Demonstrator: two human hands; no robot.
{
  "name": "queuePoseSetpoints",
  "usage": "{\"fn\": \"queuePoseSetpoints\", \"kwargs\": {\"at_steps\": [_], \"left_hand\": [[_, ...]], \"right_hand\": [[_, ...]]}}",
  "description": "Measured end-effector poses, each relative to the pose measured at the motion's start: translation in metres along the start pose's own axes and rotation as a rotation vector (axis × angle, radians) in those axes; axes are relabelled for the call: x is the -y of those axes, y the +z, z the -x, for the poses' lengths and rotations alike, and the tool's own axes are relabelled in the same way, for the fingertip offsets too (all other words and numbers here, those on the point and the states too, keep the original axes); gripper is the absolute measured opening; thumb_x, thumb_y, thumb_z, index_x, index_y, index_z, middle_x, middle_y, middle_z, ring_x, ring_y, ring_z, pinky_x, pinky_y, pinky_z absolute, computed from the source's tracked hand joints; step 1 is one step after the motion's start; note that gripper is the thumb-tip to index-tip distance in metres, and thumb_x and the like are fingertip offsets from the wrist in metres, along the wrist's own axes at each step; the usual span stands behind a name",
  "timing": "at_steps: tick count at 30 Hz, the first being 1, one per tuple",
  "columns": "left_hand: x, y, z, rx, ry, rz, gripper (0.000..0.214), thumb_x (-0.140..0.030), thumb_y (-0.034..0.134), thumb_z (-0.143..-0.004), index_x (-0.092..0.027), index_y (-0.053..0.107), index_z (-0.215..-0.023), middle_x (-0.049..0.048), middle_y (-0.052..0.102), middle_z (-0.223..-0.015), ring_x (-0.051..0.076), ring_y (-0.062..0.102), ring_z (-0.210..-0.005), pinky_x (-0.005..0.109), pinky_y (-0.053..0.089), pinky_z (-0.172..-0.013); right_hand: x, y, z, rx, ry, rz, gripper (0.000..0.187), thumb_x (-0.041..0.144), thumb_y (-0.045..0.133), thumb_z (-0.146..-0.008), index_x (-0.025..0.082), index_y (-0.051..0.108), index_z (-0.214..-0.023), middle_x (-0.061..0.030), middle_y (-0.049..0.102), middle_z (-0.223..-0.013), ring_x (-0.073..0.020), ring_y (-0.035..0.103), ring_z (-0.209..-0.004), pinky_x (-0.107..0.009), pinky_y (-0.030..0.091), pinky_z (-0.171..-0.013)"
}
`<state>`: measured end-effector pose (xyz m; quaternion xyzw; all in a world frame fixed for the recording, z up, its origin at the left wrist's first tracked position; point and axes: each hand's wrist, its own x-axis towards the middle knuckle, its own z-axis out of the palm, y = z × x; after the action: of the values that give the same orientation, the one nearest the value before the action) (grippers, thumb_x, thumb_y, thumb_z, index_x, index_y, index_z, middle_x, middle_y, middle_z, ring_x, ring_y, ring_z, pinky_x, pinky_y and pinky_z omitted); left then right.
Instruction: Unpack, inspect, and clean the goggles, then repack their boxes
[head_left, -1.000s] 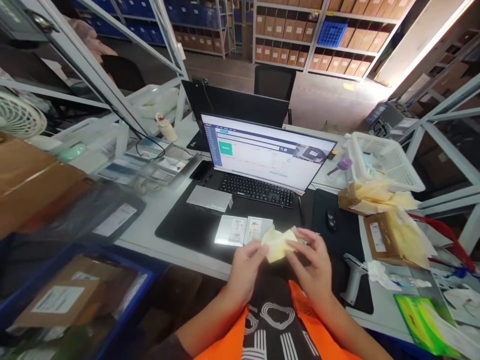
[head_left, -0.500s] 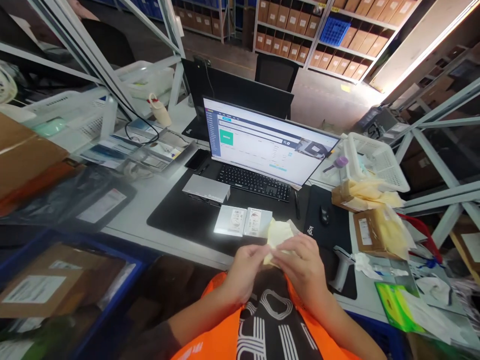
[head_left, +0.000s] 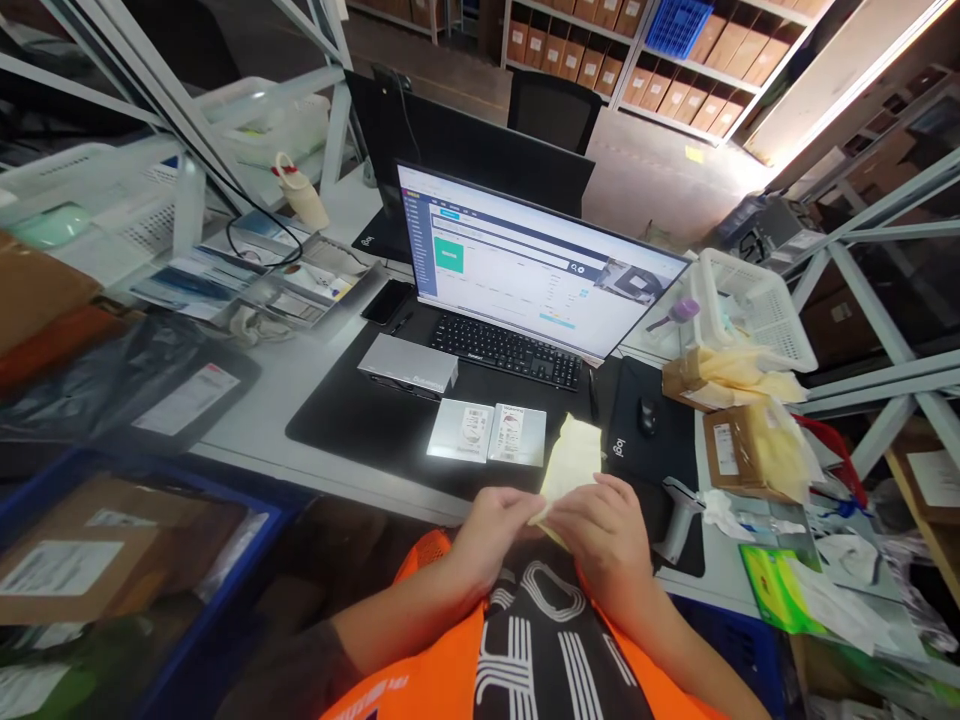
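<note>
A pale yellow, thin sheet-like piece (head_left: 576,455), perhaps a small pouch or paper, is held in front of my chest. My left hand (head_left: 495,530) pinches its lower left edge between thumb and fingertips. Curled over its lower right part, my right hand (head_left: 607,525) also grips it, hiding its bottom edge. Just beyond my hands lie two flat boxes side by side with printed labels, the left box (head_left: 444,432) and the right box (head_left: 534,437). Behind them a longer grey box (head_left: 409,362) rests on the black desk mat, with dark thin glasses-like frames along its front.
A lit monitor (head_left: 525,270) and a black keyboard (head_left: 502,348) stand behind. To the right are a mouse (head_left: 647,417), a barcode scanner (head_left: 682,525), a carton of yellowish pouches (head_left: 780,455) and a white basket (head_left: 757,305). At left sit a grey plastic bag (head_left: 202,390) and a blue crate (head_left: 247,560).
The yellow piece now stands taller and flatter above my right hand, where it was more crumpled before. Both hands keep hold of it. The view has shifted slightly.
</note>
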<state>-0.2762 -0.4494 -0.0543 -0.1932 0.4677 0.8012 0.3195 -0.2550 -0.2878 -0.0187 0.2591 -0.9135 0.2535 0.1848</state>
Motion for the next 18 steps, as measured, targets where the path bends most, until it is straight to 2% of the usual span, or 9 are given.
{"fn": "queuePoseSetpoints", "kwargs": {"at_steps": [5, 8, 12, 15, 18], "left_hand": [[0.013, -0.018, -0.005, -0.049, -0.097, 0.014, 0.040, -0.046, 0.089, -0.058, -0.010, 0.072, -0.066, 0.0035, 0.064, -0.063, 0.015, 0.060, -0.062, 0.028, 0.050, -0.065], [0.018, -0.029, -0.005, -0.031, -0.079, -0.015, 0.041, -0.048, 0.086, -0.062, -0.010, 0.071, -0.069, 0.0036, 0.065, -0.062, 0.016, 0.060, -0.058, 0.029, 0.049, -0.061], [0.016, -0.038, -0.004, -0.005, -0.005, -0.083, 0.043, -0.052, 0.081, -0.069, -0.010, 0.075, -0.074, 0.0065, 0.069, -0.066, 0.018, 0.062, -0.061, 0.029, 0.048, -0.061], [0.014, -0.043, -0.004, -0.032, 0.043, -0.056, 0.041, -0.051, 0.079, -0.072, -0.010, 0.076, -0.077, 0.0074, 0.072, -0.069, 0.019, 0.064, -0.064, 0.029, 0.049, -0.064], [0.012, -0.054, -0.002, -0.124, 0.099, 0.024, 0.039, -0.049, 0.080, -0.073, -0.011, 0.077, -0.084, 0.0074, 0.075, -0.075, 0.019, 0.067, -0.068, 0.030, 0.051, -0.069]], "right_hand": [[-0.004, 0.010, 0.002, 0.115, -0.104, -0.069, 0.011, 0.013, 0.064, -0.092, 0.021, 0.069, -0.098, -0.0021, 0.074, -0.087, -0.0177, 0.065, -0.081, -0.037, 0.050, -0.083], [-0.007, 0.018, -0.002, 0.148, -0.054, -0.185, 0.009, 0.015, 0.062, -0.093, 0.020, 0.069, -0.096, -0.0038, 0.073, -0.088, -0.0179, 0.065, -0.082, -0.034, 0.052, -0.074], [-0.009, 0.023, -0.010, 0.217, 0.014, -0.369, 0.009, 0.015, 0.061, -0.094, 0.020, 0.067, -0.093, -0.0058, 0.072, -0.093, -0.0188, 0.065, -0.088, -0.034, 0.054, -0.077], [-0.015, 0.021, -0.017, 0.176, 0.138, -0.508, 0.007, 0.016, 0.066, -0.090, 0.022, 0.067, -0.086, -0.0042, 0.071, -0.093, -0.0182, 0.065, -0.091, -0.033, 0.054, -0.081], [-0.036, 0.024, -0.026, 0.025, 0.379, -0.524, 0.011, 0.021, 0.067, -0.089, 0.023, 0.068, -0.079, -0.0038, 0.070, -0.093, -0.0184, 0.066, -0.090, -0.033, 0.053, -0.083]]}}
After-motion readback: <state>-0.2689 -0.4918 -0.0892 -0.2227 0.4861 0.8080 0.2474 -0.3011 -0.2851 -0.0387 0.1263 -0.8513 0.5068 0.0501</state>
